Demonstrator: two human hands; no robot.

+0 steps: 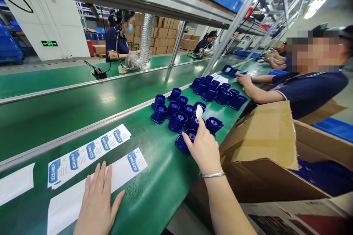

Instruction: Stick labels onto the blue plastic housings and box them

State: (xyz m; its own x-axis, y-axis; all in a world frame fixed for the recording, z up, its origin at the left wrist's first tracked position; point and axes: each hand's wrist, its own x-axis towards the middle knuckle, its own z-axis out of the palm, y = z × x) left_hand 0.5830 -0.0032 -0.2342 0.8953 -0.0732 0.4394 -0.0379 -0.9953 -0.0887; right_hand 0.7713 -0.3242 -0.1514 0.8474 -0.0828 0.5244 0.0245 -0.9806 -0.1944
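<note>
My left hand (97, 200) lies flat, fingers spread, on a long white backing strip (68, 200) that carries one blue-and-white label (137, 160) at its far end. My right hand (202, 143) reaches forward over a cluster of dark blue plastic parts (178, 115). Its fingers pinch a small white sticker (199, 110) above one part. A second strip with several labels (88, 152) lies just beyond my left hand.
An open cardboard box (264, 154) holding more blue parts stands at my right. A co-worker (309, 84) sits beside it, hands at another group of blue parts (217, 89). Green conveyor belts (68, 106) run beyond, with other people at work.
</note>
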